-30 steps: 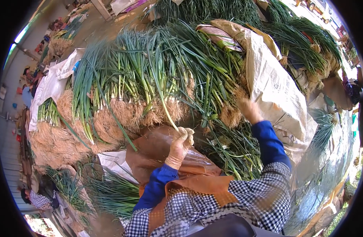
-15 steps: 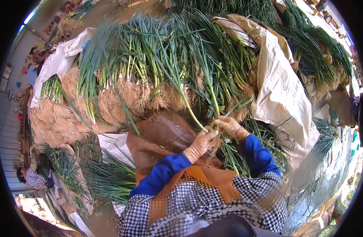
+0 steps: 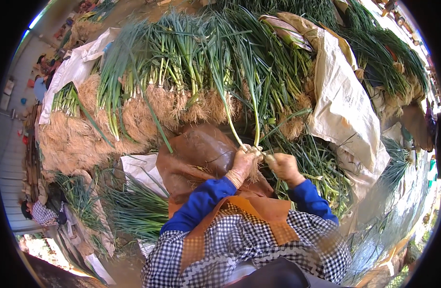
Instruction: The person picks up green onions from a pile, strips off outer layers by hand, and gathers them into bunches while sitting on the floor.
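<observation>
Two green onions (image 3: 257, 126) rise side by side from my left hand (image 3: 244, 161), which is closed round their white lower ends. Their long leaves reach up over the pile, and their pale roots (image 3: 254, 172) hang below my fingers. Close by on the right, my right hand (image 3: 283, 168) is closed, with its fingertips turned toward the root ends. What it pinches, if anything, is hidden. Beneath both hands a brown apron-like sheet (image 3: 201, 151) covers my lap.
A thick row of green onions (image 3: 175, 62) lies beyond my hands, roots toward me. White woven sacking (image 3: 342, 103) borders it on the right. Loose leaves (image 3: 316, 163) are strewn beside my right hand, and more onions (image 3: 134, 209) lie at left. Another person (image 3: 45, 211) sits far left.
My right hand has moved off the stalks, slightly right and down. The left hand keeps its grip, and the two onions have shifted a little left and stand closer to upright.
</observation>
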{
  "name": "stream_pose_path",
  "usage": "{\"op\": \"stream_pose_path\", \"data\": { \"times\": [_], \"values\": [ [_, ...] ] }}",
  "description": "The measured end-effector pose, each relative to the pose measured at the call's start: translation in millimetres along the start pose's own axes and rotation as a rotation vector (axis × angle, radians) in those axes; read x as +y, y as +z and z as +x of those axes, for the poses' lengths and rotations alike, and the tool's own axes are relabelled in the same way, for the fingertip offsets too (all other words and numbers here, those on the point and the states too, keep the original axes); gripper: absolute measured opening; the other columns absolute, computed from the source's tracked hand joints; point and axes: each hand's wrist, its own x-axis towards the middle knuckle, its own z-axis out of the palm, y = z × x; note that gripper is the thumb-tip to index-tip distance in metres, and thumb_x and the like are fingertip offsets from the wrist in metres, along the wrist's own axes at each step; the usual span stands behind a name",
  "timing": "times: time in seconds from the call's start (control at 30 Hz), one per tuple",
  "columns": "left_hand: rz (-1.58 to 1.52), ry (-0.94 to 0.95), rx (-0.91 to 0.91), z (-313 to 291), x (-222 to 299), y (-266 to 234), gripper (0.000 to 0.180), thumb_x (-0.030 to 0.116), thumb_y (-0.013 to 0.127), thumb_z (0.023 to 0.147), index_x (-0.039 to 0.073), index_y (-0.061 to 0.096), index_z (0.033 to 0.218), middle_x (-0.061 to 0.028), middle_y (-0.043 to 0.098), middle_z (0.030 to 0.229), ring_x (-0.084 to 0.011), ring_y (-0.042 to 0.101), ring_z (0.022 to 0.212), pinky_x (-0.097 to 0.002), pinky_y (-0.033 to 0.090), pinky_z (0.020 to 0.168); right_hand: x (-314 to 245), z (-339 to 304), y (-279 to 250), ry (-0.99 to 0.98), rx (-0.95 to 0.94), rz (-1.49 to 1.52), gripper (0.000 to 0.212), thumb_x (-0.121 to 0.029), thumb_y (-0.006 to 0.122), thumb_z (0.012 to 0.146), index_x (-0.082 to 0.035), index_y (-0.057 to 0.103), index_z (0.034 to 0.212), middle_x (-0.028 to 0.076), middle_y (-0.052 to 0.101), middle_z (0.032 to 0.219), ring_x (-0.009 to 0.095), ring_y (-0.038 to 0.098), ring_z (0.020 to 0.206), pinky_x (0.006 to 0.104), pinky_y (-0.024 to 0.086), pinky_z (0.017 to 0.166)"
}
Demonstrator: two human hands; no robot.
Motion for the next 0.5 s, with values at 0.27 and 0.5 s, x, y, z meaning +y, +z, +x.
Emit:
{"op": "stream_pose_path", "data": {
  "times": [0.27, 0.5],
  "values": [
    [0.172, -0.155, 0.053, -22.1, 27.9, 27.8, 0.014, 0.0, 0.056, 0.083, 0.007, 0.048, 0.091, -0.0131, 0.062, 0.09, -0.0286, 0.063, 0.086, -0.0325, 0.053, 0.067, 7.9, 38.9, -34.3, 0.382, -0.248, -0.096, 0.041, -0.048, 0.053, 0.081, -0.01, 0.065, 0.088, 0.016, 0.064, 0.083, 0.031, 0.061, 0.082, 0.0389, 0.049, 0.071],
    [0.257, -0.199, 0.064, -26.4, 33.4, 34.4, 0.018, 0.011, 0.053, 0.088, 0.006, 0.043, 0.101, -0.013, 0.061, 0.09, -0.0274, 0.064, 0.08, -0.0297, 0.052, 0.056, 4.8, 90.8, 60.9, 0.723, -0.179, 1.194, 0.033, -0.036, 0.061, 0.083, -0.003, 0.059, 0.081, 0.001, 0.052, 0.059, 0.01, 0.046, 0.053, 0.0248, 0.039, 0.048]
  ]
}}
